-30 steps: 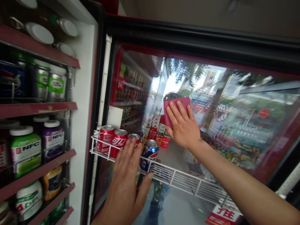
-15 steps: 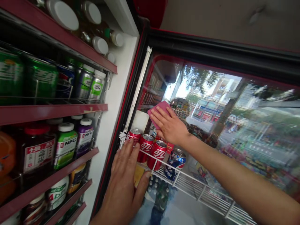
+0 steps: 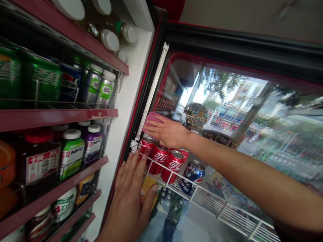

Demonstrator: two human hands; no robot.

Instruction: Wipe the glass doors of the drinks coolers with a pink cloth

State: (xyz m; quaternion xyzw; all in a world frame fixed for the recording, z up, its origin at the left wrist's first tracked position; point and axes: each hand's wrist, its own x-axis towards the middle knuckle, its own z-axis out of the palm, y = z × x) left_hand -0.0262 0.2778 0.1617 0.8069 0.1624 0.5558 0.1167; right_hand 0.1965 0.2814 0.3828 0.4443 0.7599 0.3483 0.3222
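My right hand (image 3: pixel 168 131) presses a pink cloth (image 3: pixel 150 118) flat against the inside of the glass door (image 3: pixel 227 111), by the door's white side strip (image 3: pixel 153 90). Its fingers lie stretched over the cloth. Just below are red cola cans (image 3: pixel 174 164) and a blue Pepsi can (image 3: pixel 193 176) on a white wire door rack (image 3: pixel 222 208). My left hand (image 3: pixel 128 195) is open, fingers extended, at the hinge-side edge of the door near the end of the rack. Its palm side is hidden, and nothing shows in it.
On the left, fridge shelves with dark red front strips (image 3: pixel 58 119) hold bottles and cans, among them a green NFC bottle (image 3: pixel 72 154). A white cabinet wall (image 3: pixel 126 97) separates them from the door. The glass shows a street and trees.
My right hand has slid the pink cloth left across the glass, up to the white side strip. My left hand stays in about the same place. The view has shifted slightly.
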